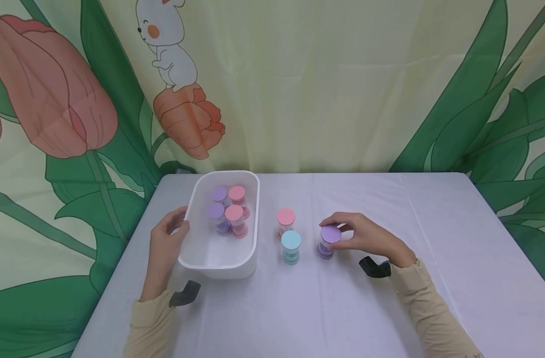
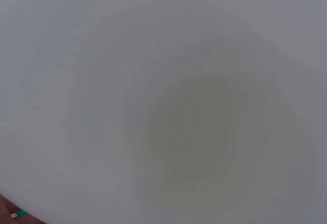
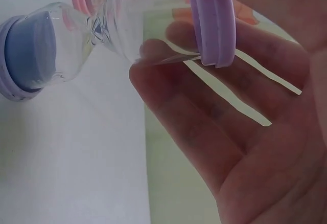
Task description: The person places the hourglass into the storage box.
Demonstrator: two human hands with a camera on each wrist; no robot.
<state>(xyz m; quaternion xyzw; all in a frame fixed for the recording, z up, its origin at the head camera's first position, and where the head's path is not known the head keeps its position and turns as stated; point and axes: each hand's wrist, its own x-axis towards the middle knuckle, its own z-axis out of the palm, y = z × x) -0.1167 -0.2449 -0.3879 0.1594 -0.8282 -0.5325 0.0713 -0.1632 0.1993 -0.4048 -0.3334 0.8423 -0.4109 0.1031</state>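
In the head view, the desk (image 1: 290,313) has a white covering. A white bin (image 1: 200,248) stands near its far left corner, and inside it there are four small hourglasses: two purple hourglasses (image 1: 216,211) at the left and two pink hourglasses (image 1: 234,214) at the right. The left hand (image 1: 167,238) touches the left side of the bin; I cannot tell if its fingers grip the rim. To the right of the bin, on the desk, another pink hourglass (image 1: 286,217) and a blue hourglass (image 1: 291,241) stand upright, the blue one nearer to the person. Farther right, about midway between the left and right edges of the desk, the right hand (image 1: 359,233) pinches a third purple hourglass (image 1: 331,233), which is slightly tilted.

In the left wrist view, a blurred pale surface (image 2: 168,101) fills almost everything; only a small piece of the hand appears in the lower left corner.

In the right wrist view, the fingers and thumb are about the purple-capped end of the held hourglass, and blue-grey sand lies in its other bulb.
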